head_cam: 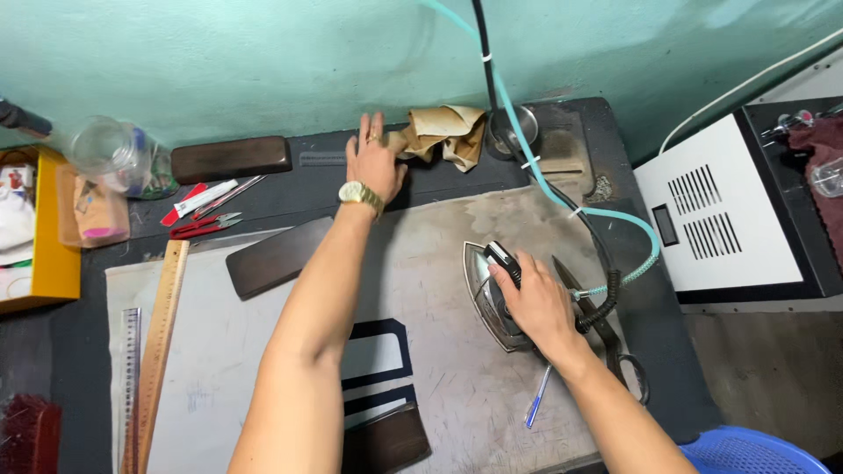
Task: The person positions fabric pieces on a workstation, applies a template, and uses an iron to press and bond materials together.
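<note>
My left hand (373, 162), with a gold wristwatch, reaches to the far edge of the table and grips a crumpled tan cloth (446, 132) by its near end. My right hand (534, 303) is closed on the black handle of a metal steam iron (486, 285) that rests flat on the stained grey pressing surface (439, 263). A coiled black cord and a teal hose (562, 197) run from the iron up toward the wall. Dark navy fabric pieces (379, 347) lie under my left forearm.
Dark wooden blocks (231, 158) (277, 256) (386, 439), a wooden ruler (160, 342), a steel ruler (130, 377), red snips (204, 226), a blue pen (537, 399), scissors (625, 369), a metal cup (509, 127). A white machine (729, 211) stands right; a yellow box (35, 228) and clear jar (114, 154) left.
</note>
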